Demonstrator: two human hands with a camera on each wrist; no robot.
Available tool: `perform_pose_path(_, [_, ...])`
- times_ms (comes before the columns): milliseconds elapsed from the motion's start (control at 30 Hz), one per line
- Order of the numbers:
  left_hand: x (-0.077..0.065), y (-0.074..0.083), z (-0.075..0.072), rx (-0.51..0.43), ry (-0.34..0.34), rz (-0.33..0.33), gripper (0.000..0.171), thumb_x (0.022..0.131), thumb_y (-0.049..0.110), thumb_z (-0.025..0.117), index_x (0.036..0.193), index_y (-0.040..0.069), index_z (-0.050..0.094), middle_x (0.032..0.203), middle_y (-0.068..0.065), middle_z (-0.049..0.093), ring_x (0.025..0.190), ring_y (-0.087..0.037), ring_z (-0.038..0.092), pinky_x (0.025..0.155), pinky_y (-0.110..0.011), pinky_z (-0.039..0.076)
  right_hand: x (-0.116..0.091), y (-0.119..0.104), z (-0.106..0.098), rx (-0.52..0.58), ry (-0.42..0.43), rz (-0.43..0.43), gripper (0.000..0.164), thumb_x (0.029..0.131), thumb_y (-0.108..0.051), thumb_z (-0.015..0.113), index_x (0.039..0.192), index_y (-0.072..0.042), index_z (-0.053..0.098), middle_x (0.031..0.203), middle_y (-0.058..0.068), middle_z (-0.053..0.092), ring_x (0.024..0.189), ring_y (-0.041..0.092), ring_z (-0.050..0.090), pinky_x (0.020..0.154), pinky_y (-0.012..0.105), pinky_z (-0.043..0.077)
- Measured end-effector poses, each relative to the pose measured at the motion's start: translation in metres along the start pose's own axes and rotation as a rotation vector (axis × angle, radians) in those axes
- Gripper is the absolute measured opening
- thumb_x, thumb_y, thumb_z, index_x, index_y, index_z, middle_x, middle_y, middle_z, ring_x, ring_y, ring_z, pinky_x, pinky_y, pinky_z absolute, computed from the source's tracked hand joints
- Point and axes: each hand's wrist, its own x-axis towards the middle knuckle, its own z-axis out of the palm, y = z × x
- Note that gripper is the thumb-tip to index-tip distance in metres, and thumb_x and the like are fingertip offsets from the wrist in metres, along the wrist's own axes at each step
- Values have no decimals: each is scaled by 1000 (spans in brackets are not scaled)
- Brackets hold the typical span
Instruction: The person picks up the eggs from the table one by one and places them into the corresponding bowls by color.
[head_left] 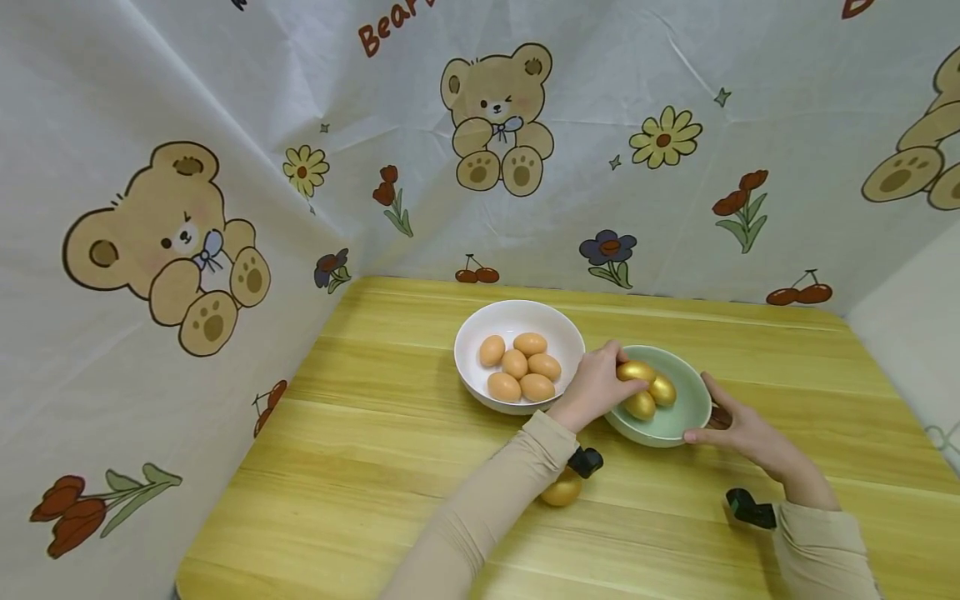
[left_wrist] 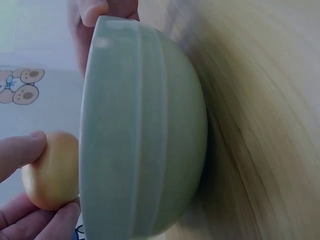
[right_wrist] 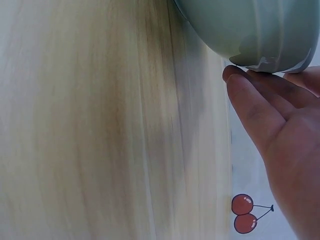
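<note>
My left hand [head_left: 600, 379] reaches over the near-left rim of a light green bowl [head_left: 693, 408]. It pinches a golden egg [left_wrist: 50, 172] between thumb and fingers at the rim. Other golden eggs [head_left: 663, 390] lie in the bowl. At the bowl's right side my right hand [head_left: 750, 429] holds the wall, its thumb near the rim and its fingers against the outside. In the right wrist view those fingers [right_wrist: 252, 107] touch the green wall from below the rim.
A white bowl [head_left: 467, 367] with several brown eggs [head_left: 514, 363] stands left of the green one. Another golden egg [head_left: 562, 490] lies on the wooden table [head_left: 360, 467], partly hidden by the left forearm. A bear-patterned cloth [head_left: 420, 225] hangs behind and at the left.
</note>
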Motion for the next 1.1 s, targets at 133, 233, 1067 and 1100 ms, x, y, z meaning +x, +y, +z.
perform_pose_path(133, [5,2,6,17,-5,-33,33,80,35,73,97,13,54,82,6,58,69,-1,51,57,-10,39,0,1,1,2,-2,2,94,88,-13,65,146,0,-7,142,33,23,115,23,48,79,15,44])
perform_pose_path(233, [7,1,10,45,-7,-36,34,80,34,74,98,13,54,82,6,58,68,-2,51,57,-11,38,0,1,1,6,-7,0,94,88,-14,65,146,0,-8,143,33,21,117,35,44,79,14,43])
perform_pose_path(1067, [19,5,31,210,-14,-129,36,81,32,73,108,11,63,92,4,64,72,-3,55,56,-11,40,0,-2,1,30,-5,-2,95,87,-12,66,146,-1,-8,140,35,24,116,43,42,78,15,44])
perform_pose_path(1100, [19,5,31,216,-18,-125,35,81,32,73,107,11,64,91,4,65,71,-2,55,55,-11,40,0,-1,1,30,-6,-2,95,87,-12,66,146,-1,-8,140,36,24,116,43,42,78,15,44])
